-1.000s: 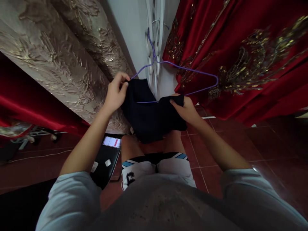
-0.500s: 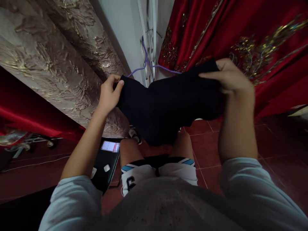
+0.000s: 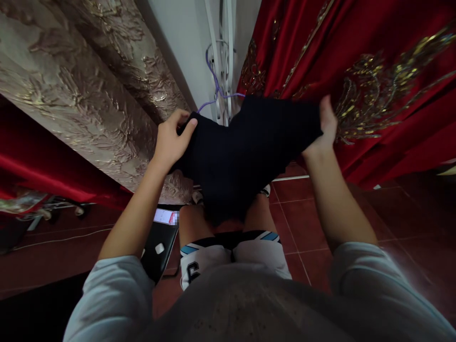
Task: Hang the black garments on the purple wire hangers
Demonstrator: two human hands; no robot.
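Cloth [image 3: 245,156], dark and ribbed, hangs spread at chest height between a person's two raised hands, just in front of a white grille [image 3: 223,61] where a purple hanger [image 3: 216,88] is hooked. The left hand [image 3: 173,140] pinches the cloth's left corner, thumb over fingers. The right hand [image 3: 326,126] grips the right corner from behind, its fingers mostly hidden in the fabric, so how tightly it closes cannot be told. A second ago the cloth sat bunched low on the hanger's bar, whose right arm stood bare; now the garment is stretched wide along the wire and only the hook and neck of the hanger show above it, which suggests the piece is being drawn across the frame. A red drape [image 3: 356,71] with gold embroidery fills the right, a beige brocade curtain [image 3: 89,95] the left. Below, on the red tiled floor [image 3: 356,209], a phone [image 3: 166,217] glows beside the person's knees.
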